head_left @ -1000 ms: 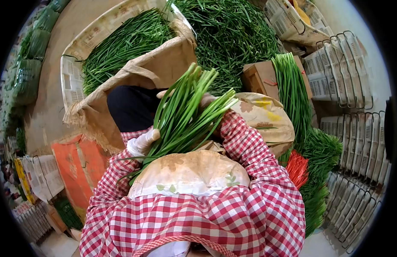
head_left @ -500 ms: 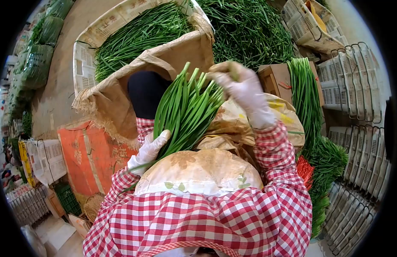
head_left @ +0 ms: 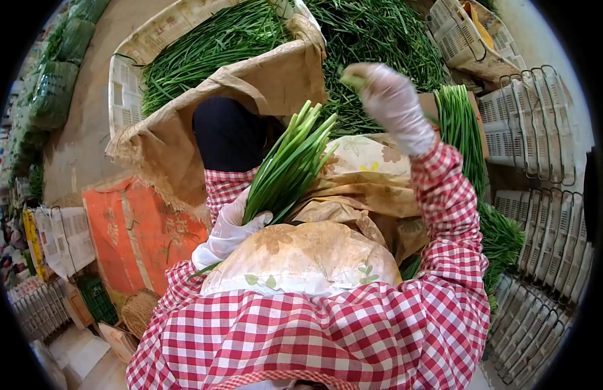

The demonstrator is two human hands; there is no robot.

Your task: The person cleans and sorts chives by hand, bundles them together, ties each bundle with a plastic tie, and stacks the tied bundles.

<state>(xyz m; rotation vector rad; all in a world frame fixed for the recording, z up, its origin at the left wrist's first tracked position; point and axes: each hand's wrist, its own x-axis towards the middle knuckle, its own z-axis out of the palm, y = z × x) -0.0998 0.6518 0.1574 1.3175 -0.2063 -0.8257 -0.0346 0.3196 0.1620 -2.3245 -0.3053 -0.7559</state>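
My left hand [head_left: 233, 227], in a white glove, is wrapped round the lower part of a bunch of garlic chives [head_left: 287, 170] above my lap. The bunch leans up and to the right, its pale cut ends uppermost. My right hand [head_left: 393, 97], in a thin whitish glove, is raised apart from the bunch, over the dark heap of chives [head_left: 379, 39]. Its fingers are closed and slightly blurred, with a small pale green scrap [head_left: 353, 80] at their tips. A stained floral apron [head_left: 301, 253] covers my lap.
A white crate [head_left: 124, 88] lined with brown cloth [head_left: 178, 130] holds loose chives ahead on the left. Tidy chives [head_left: 458, 123] lie on a box at right. White crates [head_left: 542, 123] stand stacked along the right side. An orange sack [head_left: 145, 237] lies at left.
My right hand has moved up and to the right, away from the bunch. The bunch looks narrower and more upright, and my left hand has turned round it, slightly to the right.
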